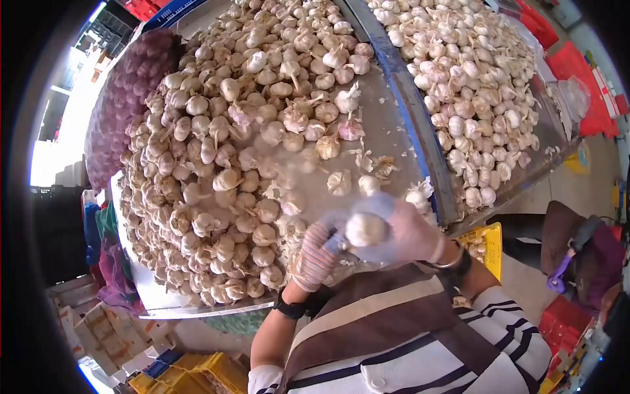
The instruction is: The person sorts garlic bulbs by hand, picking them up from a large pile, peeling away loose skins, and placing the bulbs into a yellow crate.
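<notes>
A whitish garlic bulb sits in my right hand, whose gloved fingers curl round it from the right and below. My left hand, in a striped glove, is closed at the left side of this bulb. What its fingertips pinch, if anything, is hidden. Just beyond my hands a garlic bulb lies loose on the metal table, with bits of dry skin close by. To the left spreads a large heap of untrimmed garlic, many bulbs with stem stubs.
A blue-edged metal divider separates the left heap from a second garlic heap. At the far left stands a purple mesh sack. A yellow crate is beside my right arm, and more yellow crates stand on the floor.
</notes>
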A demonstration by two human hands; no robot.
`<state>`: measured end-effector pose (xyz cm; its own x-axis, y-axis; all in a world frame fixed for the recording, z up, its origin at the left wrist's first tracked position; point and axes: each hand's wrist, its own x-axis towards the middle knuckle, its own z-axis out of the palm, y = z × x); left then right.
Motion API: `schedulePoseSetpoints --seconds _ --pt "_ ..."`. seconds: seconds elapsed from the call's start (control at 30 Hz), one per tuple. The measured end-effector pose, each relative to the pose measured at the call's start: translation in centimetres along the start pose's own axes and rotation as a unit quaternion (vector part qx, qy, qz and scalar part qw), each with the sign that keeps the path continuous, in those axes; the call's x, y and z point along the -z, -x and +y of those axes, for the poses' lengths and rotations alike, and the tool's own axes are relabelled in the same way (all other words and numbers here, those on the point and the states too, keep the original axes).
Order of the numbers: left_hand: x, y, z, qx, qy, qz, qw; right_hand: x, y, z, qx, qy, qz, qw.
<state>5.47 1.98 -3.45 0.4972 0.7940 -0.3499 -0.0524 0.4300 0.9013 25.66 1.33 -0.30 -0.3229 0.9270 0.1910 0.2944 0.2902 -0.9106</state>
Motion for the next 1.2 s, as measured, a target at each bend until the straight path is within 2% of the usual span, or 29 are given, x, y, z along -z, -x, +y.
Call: schedulePoseSetpoints --seconds 0.03,0.1,0.17,0.2,0.23,0.27,0.3,0.33,0.4,0.43,0.5,0.53,0.57,0.63,0.67,0.7,0.73,0.77,0.8,0.83,0.87,0.9,0.97,1.0,1.07,1.1,1.13,1.17,1.2 --pt "0.2 0.1 -0.1 0.025 -0.047 -0.028 0.998 1.3 0.6 -0.2 -0.029 -0.021 -0.030 0.999" --pt "0.8 -0.3 -0.5 0.061 -0.092 -0.049 0.993 5.6 2.8 -2.2 -0.101 0.115 -0.076 0.985" --pt "2.3 -0.6 -1.9 -0.068 -0.340 -0.006 0.938 10.5 5.5 -4.4 -0.217 0.246 -0.319 0.889" --pt "3.0 -1.1 -1.8 -0.074 -0.427 0.013 0.901 11.1 6.3 -4.5 -0.220 0.245 -0.321 0.888" --pt "3.3 -1.9 -1.8 -0.074 -0.425 0.012 0.902 11.6 7.0 -4.7 -0.205 0.303 -0.299 0.882" --pt "3.5 -3.0 -1.7 -0.123 -0.468 0.026 0.875 11.9 7.4 -4.8 -0.189 0.359 -0.275 0.872" --pt "3.7 -4.2 -1.7 -0.171 -0.511 0.040 0.842 11.1 6.7 -4.4 -0.243 0.341 -0.265 0.869" --pt "3.7 -5.7 -2.0 -0.171 -0.511 0.040 0.841 9.7 5.3 -3.5 -0.295 0.323 -0.253 0.863" --pt "3.3 -9.0 -2.7 -0.159 -0.589 0.017 0.792 6.5 3.9 0.4 -0.225 0.294 -0.146 0.917" --pt "2.8 -9.9 -2.5 -0.160 -0.592 0.017 0.790 4.7 2.9 2.7 -0.181 0.340 -0.140 0.912" --pt "2.0 -11.5 -2.3 -0.019 -0.668 -0.049 0.743 1.5 0.7 6.4 -0.110 0.422 -0.139 0.889" --pt "3.5 -13.2 -5.8 -0.020 -0.689 -0.060 0.722 0.6 -0.1 7.8 -0.083 0.459 -0.143 0.873" --pt "3.8 -12.8 -5.3 -0.021 -0.691 -0.061 0.720 0.5 -0.4 9.3 -0.083 0.459 -0.141 0.873" --pt "3.7 -10.6 -3.8 -0.165 -0.538 -0.036 0.826 0.6 -1.2 11.5 -0.117 0.333 -0.146 0.924" --pt "2.7 -10.0 -3.4 -0.157 -0.484 -0.026 0.860 1.9 -1.7 11.2 -0.190 0.246 -0.144 0.939" --pt "0.9 -9.8 -2.9 -0.128 -0.434 -0.050 0.890 2.7 -1.1 13.2 -0.176 0.211 -0.053 0.960" --pt "-1.8 -7.8 0.3 -0.120 -0.387 -0.112 0.907 4.8 -2.0 10.9 -0.242 0.090 -0.011 0.966" --pt "-3.7 -7.1 -1.5 -0.124 -0.316 -0.195 0.920 6.9 -1.5 11.3 -0.223 -0.096 0.039 0.969" --pt "-6.0 -5.1 -0.6 -0.144 -0.293 -0.277 0.904 8.9 -1.9 9.2 -0.234 -0.179 0.084 0.952" --pt "-8.2 -4.0 -0.1 -0.210 -0.287 -0.332 0.874 11.0 -2.4 7.1 -0.222 -0.161 0.090 0.957" --pt "-8.9 -4.2 -0.4 -0.186 -0.304 -0.358 0.863 12.3 -2.2 6.0 -0.230 -0.282 0.103 0.926" --pt "-9.3 -4.5 0.2 -0.162 -0.321 -0.384 0.850 12.6 -2.0 5.0 -0.228 -0.280 0.104 0.927" --pt "-7.1 -5.8 3.1 -0.140 -0.584 -0.246 0.761 12.6 -0.9 3.3 -0.190 -0.457 0.179 0.850" --pt "-5.8 -7.8 2.8 -0.083 -0.664 -0.184 0.720 12.2 -0.4 3.3 -0.174 -0.508 0.212 0.817" --pt "-1.4 -11.1 3.1 0.016 -0.766 -0.084 0.638 12.4 1.4 5.3 -0.219 -0.504 0.166 0.818" --pt "1.8 -12.1 0.7 -0.202 -0.747 0.104 0.625 12.6 2.2 5.9 -0.263 -0.497 0.120 0.818" --pt "3.7 -13.5 0.4 -0.091 -0.756 0.080 0.643 11.5 2.7 5.2 -0.290 -0.403 0.108 0.861" --pt "5.0 -14.6 0.4 0.022 -0.757 0.056 0.651 10.7 2.7 5.0 -0.290 -0.183 0.024 0.939" --pt "5.6 -14.9 0.3 0.020 -0.756 0.053 0.652 9.6 2.7 6.0 -0.241 -0.015 -0.059 0.969"
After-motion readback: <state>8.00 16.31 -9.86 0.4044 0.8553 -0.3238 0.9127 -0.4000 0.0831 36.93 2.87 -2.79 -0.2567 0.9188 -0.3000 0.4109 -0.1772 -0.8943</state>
